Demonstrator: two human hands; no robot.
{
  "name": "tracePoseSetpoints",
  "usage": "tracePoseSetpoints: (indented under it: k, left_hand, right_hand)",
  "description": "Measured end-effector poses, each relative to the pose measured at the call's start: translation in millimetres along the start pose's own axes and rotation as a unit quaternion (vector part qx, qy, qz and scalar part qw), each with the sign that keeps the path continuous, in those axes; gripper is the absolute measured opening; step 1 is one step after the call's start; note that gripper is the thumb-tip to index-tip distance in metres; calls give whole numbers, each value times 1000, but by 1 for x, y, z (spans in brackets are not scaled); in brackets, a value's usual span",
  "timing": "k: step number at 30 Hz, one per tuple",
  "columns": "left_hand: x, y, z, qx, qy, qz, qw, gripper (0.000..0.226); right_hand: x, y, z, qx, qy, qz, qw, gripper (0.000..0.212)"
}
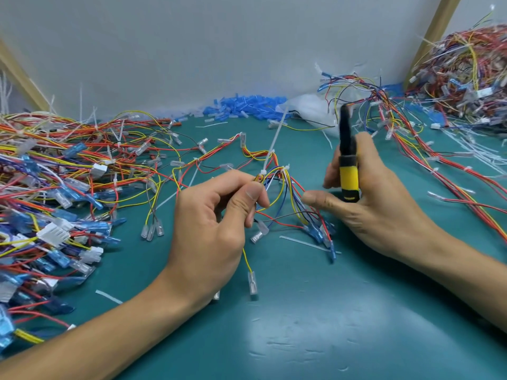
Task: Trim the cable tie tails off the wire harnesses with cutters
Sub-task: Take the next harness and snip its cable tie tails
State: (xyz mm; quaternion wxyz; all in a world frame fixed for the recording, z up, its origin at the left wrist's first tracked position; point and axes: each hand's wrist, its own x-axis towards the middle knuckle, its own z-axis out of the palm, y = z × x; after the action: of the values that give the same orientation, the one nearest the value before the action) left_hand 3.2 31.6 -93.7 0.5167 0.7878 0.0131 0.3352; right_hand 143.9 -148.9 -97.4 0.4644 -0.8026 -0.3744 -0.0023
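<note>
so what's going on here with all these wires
A person is trimming cable ties at a green mat. The left hand pinches a small wire harness, and a long white cable tie tail sticks up from it, uncut. The right hand holds yellow-handled cutters pointing upward, beside the harness and not yet on the tail. More harnesses are heaped in a left pile and a right pile.

A teal green mat [315,338] lies under the left hand [208,223] and the right hand [384,204]. Light shines on it below them. Behind stands a plain grey wall [219,50]. One wooden strip [433,37] leans beyond the right hand, a second wooden strip [22,78] beyond the left.
</note>
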Motion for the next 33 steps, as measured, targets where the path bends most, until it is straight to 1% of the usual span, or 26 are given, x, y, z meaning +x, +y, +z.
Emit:
tracePoseSetpoints:
  k: [3, 6, 10, 13, 17, 20, 22, 24, 26, 27, 30, 32, 33]
  left_hand:
    - [0, 0, 1, -3, -3, -3, 1000, 28]
    - [0, 0, 1, 9, -12, -5, 1000, 27]
    - [0, 1, 1, 18, -26, 1, 999, 26]
    - [-1, 1, 2, 32, -41, 12, 999, 25]
    - [-2, 1, 2, 52, -44, 20, 998, 24]
    - [-3, 2, 3, 70, -44, 32, 996, 22]
    - [-3, 3, 3, 78, -48, 39, 995, 22]
    - [-4, 4, 3, 72, -53, 38, 995, 24]
    - [-4, 3, 3, 59, -61, 33, 996, 26]
    - [-4, 3, 3, 54, -69, 31, 996, 27]
    - [-4, 0, 3, 40, -101, 19, 994, 31]
    - [-5, -2, 3, 44, -106, 19, 993, 33]
    - [-5, -3, 3, 50, -103, 25, 993, 33]
  right_hand:
    - [-3, -3, -1, -53, -9, -41, 998, 49]
    - [-8, -7, -3, -74, -39, -73, 994, 37]
    - [-10, -11, -5, -96, -66, -116, 986, 36]
    - [-9, -15, -8, -123, -81, -129, 981, 37]
    - [-8, -17, -17, -129, -105, -134, 977, 25]
    - [-9, -17, -26, -93, -129, -111, 981, 34]
    - [-10, -20, -29, -100, -131, -106, 981, 36]
    - [-11, -22, -30, -136, -125, -120, 975, 35]
    - [-11, -24, -29, -172, -118, -137, 968, 27]
    - [-11, -25, -30, -173, -124, -137, 967, 25]
    - [-9, -27, -33, -158, -142, -144, 967, 31]
    - [-8, -25, -35, -165, -130, -153, 966, 22]
    - [-8, -25, -35, -163, -126, -150, 967, 22]
